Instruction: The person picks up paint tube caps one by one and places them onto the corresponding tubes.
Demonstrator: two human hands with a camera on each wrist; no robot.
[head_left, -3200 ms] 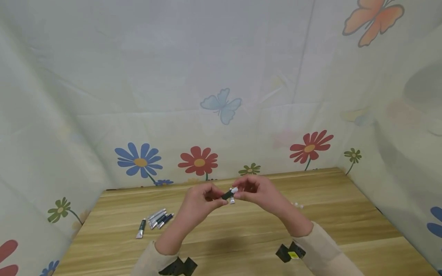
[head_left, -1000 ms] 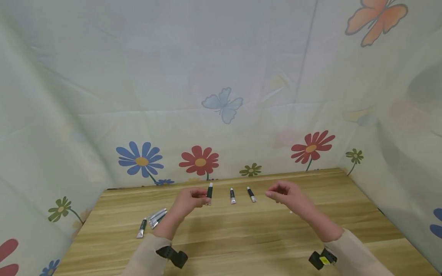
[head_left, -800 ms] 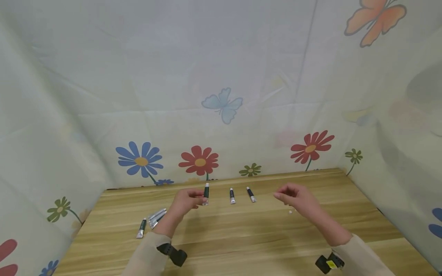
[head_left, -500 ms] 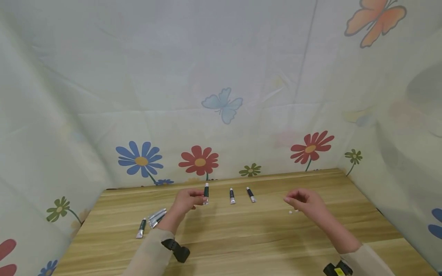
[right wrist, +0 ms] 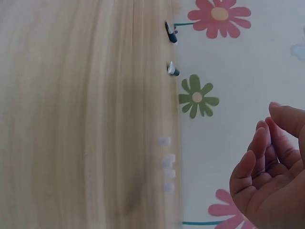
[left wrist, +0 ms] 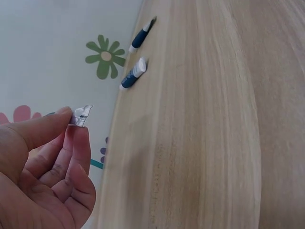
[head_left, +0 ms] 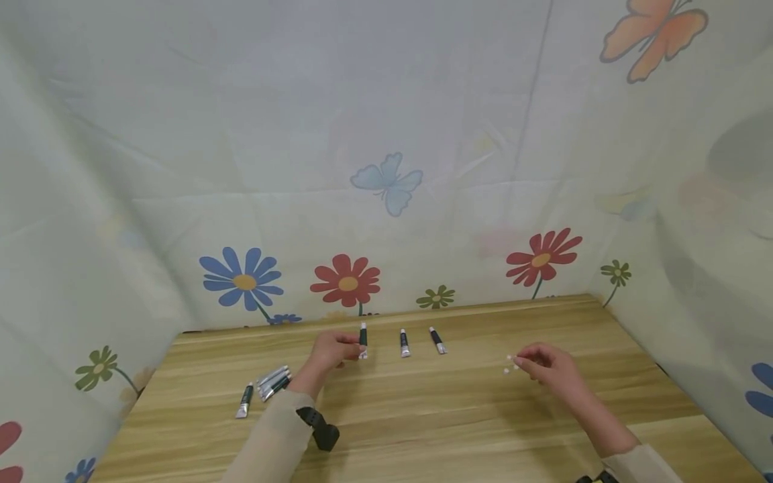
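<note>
- Both arms reach forward from the near edge, the left arm [head_left: 272, 436] slanting to the right, the right arm [head_left: 606, 426] to the left.
- The left hand [head_left: 329, 351] holds a pinch, thumb against forefinger, its other fingers bent toward the palm.
- The right hand [head_left: 551, 367], well apart from it, has loosely curled fingers, thumb tip near the forefinger's.

Pale, flower-printed cloth [head_left: 290, 121] hangs behind the wood-grained surface [head_left: 423, 416] at six o'clock; an orange printed butterfly [head_left: 676, 37] sits at two.

Tube [left wrist: 80, 117] glossy metal; table [head_left: 423, 416] smooth wood; bits [head_left: 506, 371] perhaps plastic.
</note>
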